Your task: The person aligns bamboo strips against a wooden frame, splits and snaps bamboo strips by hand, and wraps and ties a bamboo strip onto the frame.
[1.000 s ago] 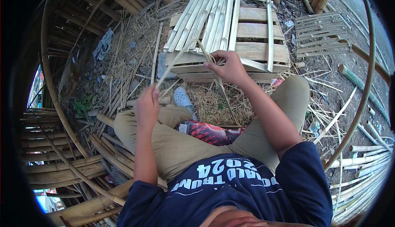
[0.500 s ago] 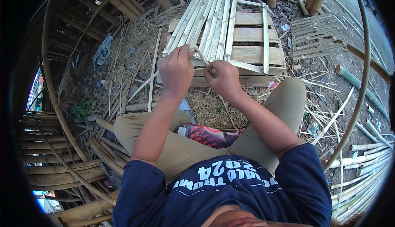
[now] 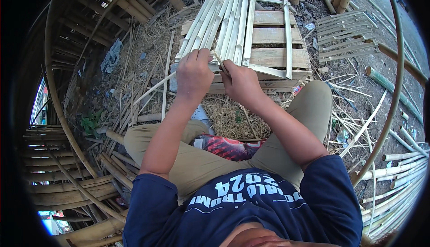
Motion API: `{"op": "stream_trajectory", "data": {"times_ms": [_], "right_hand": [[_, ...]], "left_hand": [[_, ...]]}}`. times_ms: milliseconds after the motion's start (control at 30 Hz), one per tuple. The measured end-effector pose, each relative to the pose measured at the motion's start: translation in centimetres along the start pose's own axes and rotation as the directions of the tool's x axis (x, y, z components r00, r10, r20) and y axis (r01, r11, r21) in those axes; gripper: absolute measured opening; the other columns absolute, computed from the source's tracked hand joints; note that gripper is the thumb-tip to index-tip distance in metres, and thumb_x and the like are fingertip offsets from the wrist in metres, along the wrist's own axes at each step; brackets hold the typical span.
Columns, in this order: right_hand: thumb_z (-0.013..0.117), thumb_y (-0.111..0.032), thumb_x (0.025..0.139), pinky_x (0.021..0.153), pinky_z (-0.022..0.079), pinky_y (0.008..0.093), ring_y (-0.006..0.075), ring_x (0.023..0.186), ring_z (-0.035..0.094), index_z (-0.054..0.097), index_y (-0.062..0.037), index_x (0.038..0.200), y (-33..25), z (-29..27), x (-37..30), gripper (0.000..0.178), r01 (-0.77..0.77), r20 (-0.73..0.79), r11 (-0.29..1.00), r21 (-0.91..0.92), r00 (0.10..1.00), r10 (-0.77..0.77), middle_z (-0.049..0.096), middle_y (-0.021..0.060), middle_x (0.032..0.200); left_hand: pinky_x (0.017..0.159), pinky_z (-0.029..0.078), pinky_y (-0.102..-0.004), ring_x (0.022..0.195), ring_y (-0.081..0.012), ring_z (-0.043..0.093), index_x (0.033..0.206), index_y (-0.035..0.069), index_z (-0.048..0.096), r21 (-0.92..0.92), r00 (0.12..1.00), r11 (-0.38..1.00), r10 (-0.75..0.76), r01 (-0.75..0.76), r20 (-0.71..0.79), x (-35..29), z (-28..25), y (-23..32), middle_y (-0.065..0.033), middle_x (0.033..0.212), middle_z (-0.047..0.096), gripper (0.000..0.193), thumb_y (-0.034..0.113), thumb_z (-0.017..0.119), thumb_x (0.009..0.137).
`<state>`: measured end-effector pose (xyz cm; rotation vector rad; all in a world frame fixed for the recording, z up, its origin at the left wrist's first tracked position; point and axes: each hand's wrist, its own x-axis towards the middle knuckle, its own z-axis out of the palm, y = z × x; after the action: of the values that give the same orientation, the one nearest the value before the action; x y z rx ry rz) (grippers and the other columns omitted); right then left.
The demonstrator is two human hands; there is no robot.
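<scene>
My left hand (image 3: 195, 76) is closed on a thin pale bamboo strip (image 3: 154, 87), whose long end sticks out to the lower left. Close beside it, my right hand (image 3: 243, 84) pinches a short piece of strip between thumb and fingers. Both hands meet at the near edge of a row of split bamboo slats (image 3: 210, 23), which lie side by side on a low wooden crate (image 3: 273, 36). Right of the row, a single slat (image 3: 288, 41) crosses the crate top and joins a short crosspiece (image 3: 268, 70) at the near edge. My fingers partly hide the strip between them.
A finished-looking slatted bamboo panel (image 3: 345, 36) lies on the ground to the right. Bamboo poles (image 3: 403, 173) are piled at the lower right, and a green pole (image 3: 389, 90) lies above them. Bamboo shavings (image 3: 235, 119) litter the ground before my crossed legs. A bent pole (image 3: 394, 99) arches along the right.
My right hand has shifted slightly left and its fingers reach further up. The strip between the hands shows less than before. My left hand has barely moved.
</scene>
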<state>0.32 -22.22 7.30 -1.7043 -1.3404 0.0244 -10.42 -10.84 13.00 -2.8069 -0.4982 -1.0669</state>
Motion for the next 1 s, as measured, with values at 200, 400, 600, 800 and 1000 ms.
{"op": "stream_trajectory", "data": {"times_ms": [200, 400, 600, 800, 1000], "right_hand": [[0.066, -0.007, 0.088, 0.065, 0.05, 0.0482, 0.0429, 0.073, 0.066, 0.061, -0.0003, 0.096, 0.9, -0.7, 0.6, 0.012, -0.126, 0.106, 0.93, 0.347, 0.99, 0.094, 0.067, 0.0227, 0.076], [0.066, -0.007, 0.093, 0.067, 0.049, 0.0362, 0.0216, 0.067, 0.06, 0.058, 0.002, 0.102, 1.0, -1.2, 1.1, 0.015, -0.214, 0.305, 0.882, 0.42, 0.949, 0.085, 0.064, 0.0171, 0.078], [0.066, -0.011, 0.094, 0.065, 0.047, 0.0424, 0.0385, 0.068, 0.062, 0.059, 0.0023, 0.103, 1.0, -1.2, 1.1, 0.018, -0.195, 0.237, 0.925, 0.325, 0.964, 0.12, 0.063, 0.0227, 0.074], [0.059, -0.01, 0.096, 0.071, 0.049, 0.0465, 0.0445, 0.078, 0.065, 0.053, 0.0022, 0.124, 0.1, -1.6, 0.9, 0.032, -0.113, 0.136, 0.898, 0.425, 0.989, 0.061, 0.064, 0.0243, 0.082], [0.055, -0.014, 0.098, 0.09, 0.047, 0.0512, 0.0505, 0.103, 0.06, 0.039, 0.008, 0.142, 0.5, 1.6, -0.7, 0.052, -0.012, 0.069, 0.94, 0.341, 0.998, -0.013, 0.06, 0.033, 0.114]], "left_hand": [[0.058, 0.047, -0.0404, 0.061, -0.028, 0.062, 0.088, -0.001, 0.062, -0.231, 0.969, 0.972, 0.023, 0.035, 0.245, 2.2, -2.6, -1.0, -0.0121, 0.065, 0.058, 0.007, 0.004, 0.067, 0.086], [0.071, 0.049, -0.0352, 0.077, -0.0164, 0.06, 0.102, 0.001, 0.062, -0.527, 0.6, 0.555, 0.062, 0.643, 0.797, 3.4, -2.7, -6.4, -0.0013, 0.078, 0.056, 0.065, 0.062, 0.039, 0.103], [0.107, 0.037, -0.0381, 0.122, -0.0202, 0.051, 0.13, 0.0, 0.051, -0.813, 0.823, 0.131, -0.059, 0.567, 0.564, 2.1, 1.0, -4.5, -0.0144, 0.121, 0.057, 0.096, 0.08, 0.012, 0.094], [0.111, 0.033, -0.0402, 0.128, -0.0236, 0.05, 0.131, -0.004, 0.052, -0.851, 0.842, -0.066, -0.12, 0.522, 0.526, 1.2, 4.1, -1.8, -0.0145, 0.135, 0.056, 0.099, 0.076, 0.005, 0.096], [0.114, 0.019, -0.0459, 0.142, -0.025, 0.038, 0.133, 0.002, 0.052, -0.903, 0.831, -0.251, -0.364, 0.348, 0.421, -0.4, 8.2, 1.3, -0.0134, 0.141, 0.054, 0.096, 0.076, 0.005, 0.096]]}}
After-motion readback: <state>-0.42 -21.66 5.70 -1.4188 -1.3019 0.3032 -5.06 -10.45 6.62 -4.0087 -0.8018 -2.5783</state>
